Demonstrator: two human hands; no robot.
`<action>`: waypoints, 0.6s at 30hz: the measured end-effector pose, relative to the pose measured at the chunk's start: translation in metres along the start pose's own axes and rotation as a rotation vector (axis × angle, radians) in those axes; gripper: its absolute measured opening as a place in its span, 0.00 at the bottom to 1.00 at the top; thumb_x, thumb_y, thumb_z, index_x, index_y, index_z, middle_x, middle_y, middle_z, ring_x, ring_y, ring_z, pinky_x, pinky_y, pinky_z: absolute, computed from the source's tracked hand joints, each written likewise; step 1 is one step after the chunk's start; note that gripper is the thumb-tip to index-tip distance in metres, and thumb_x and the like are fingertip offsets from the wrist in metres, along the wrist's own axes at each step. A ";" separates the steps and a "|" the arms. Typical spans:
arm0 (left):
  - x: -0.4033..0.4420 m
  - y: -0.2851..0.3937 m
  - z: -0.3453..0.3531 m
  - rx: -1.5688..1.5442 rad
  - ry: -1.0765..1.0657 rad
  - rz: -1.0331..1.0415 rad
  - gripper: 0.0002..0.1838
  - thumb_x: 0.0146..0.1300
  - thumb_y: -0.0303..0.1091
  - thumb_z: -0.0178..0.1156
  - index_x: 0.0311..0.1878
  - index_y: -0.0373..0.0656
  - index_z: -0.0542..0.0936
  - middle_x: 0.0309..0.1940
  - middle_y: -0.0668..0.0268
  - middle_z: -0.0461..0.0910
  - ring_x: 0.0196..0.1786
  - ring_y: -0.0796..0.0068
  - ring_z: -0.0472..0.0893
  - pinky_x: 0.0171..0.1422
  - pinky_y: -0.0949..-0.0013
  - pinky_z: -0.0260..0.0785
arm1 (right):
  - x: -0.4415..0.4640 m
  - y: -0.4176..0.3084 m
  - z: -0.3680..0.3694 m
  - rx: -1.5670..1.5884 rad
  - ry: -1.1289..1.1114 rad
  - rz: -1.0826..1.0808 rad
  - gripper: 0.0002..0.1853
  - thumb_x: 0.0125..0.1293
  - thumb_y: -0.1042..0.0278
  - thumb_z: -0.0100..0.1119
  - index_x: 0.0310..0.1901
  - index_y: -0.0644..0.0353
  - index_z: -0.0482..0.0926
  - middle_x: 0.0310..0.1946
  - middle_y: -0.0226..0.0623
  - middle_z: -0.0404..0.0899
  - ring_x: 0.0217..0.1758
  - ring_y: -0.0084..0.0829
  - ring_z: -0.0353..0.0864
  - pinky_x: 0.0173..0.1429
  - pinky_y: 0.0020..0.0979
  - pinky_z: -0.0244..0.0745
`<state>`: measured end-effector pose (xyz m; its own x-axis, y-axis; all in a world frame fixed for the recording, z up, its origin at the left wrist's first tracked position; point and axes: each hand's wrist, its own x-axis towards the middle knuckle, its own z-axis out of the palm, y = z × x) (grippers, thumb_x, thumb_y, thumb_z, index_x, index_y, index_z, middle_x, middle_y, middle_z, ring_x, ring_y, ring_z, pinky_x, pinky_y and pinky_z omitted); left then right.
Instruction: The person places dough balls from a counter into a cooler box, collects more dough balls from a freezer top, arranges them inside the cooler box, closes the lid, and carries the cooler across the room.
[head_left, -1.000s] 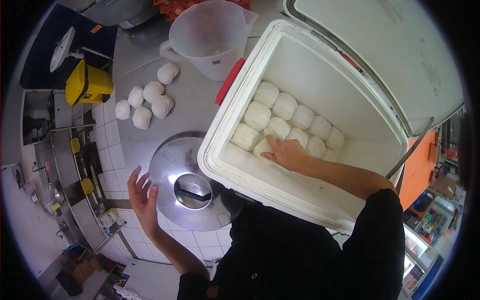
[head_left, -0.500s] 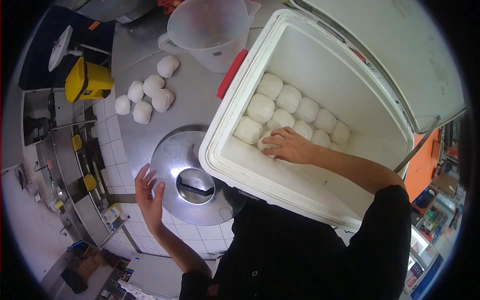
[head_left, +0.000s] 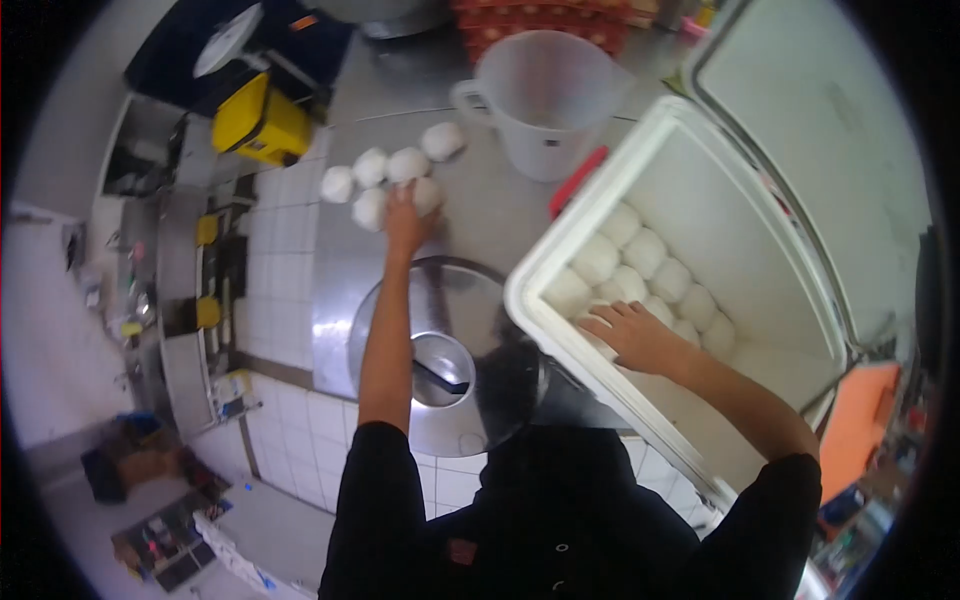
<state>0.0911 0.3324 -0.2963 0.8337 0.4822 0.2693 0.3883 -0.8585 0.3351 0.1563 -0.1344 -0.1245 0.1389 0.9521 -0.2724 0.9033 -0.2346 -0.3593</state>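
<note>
On the steel table, my left hand (head_left: 405,222) reaches among several loose dough balls (head_left: 370,166) and closes around the nearest right-hand dough ball (head_left: 427,194). My right hand (head_left: 640,338) is inside a white cooler box (head_left: 690,440), its fingers spread and resting over a dough ball at the near side, which it partly covers. More pale, rounded dough balls (head_left: 646,254) sit packed in rows on the box floor, touching one another. Part of the near row is hidden by my right hand and the box wall.
A round metal lid (head_left: 440,430) with a dark handle lies below my left forearm. A clear plastic jug (head_left: 545,95) stands behind the box, near red egg trays (head_left: 540,25). The box's raised lid (head_left: 820,150) leans open at the right.
My left hand has moved from beside the metal lid up to the loose dough balls. The right hand stays over the near dough balls in the box. The view has shifted.
</note>
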 end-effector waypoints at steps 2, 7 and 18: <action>-0.001 -0.007 0.027 0.060 -0.045 -0.014 0.44 0.54 0.48 0.76 0.74 0.55 0.70 0.65 0.42 0.70 0.71 0.37 0.68 0.73 0.41 0.63 | -0.018 -0.007 -0.046 0.059 -0.054 0.092 0.25 0.66 0.59 0.66 0.63 0.57 0.77 0.62 0.41 0.76 0.67 0.43 0.72 0.68 0.45 0.67; -0.011 0.056 -0.006 -0.138 -0.134 -0.334 0.45 0.47 0.49 0.81 0.69 0.50 0.73 0.60 0.39 0.71 0.62 0.41 0.74 0.68 0.45 0.69 | -0.055 0.003 -0.139 0.380 0.136 0.243 0.28 0.63 0.62 0.72 0.64 0.57 0.77 0.59 0.44 0.79 0.59 0.41 0.80 0.63 0.41 0.75; 0.001 0.275 -0.261 -0.512 0.298 0.060 0.36 0.51 0.33 0.81 0.64 0.42 0.75 0.61 0.60 0.71 0.64 0.64 0.72 0.68 0.60 0.67 | -0.035 -0.031 -0.204 1.035 0.475 0.176 0.39 0.66 0.50 0.72 0.71 0.61 0.69 0.65 0.50 0.75 0.60 0.42 0.82 0.63 0.41 0.78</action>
<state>0.0962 0.1421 0.0316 0.6735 0.5274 0.5179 0.0433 -0.7276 0.6846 0.2062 -0.1201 0.0785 0.5677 0.8163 -0.1069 0.1210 -0.2112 -0.9699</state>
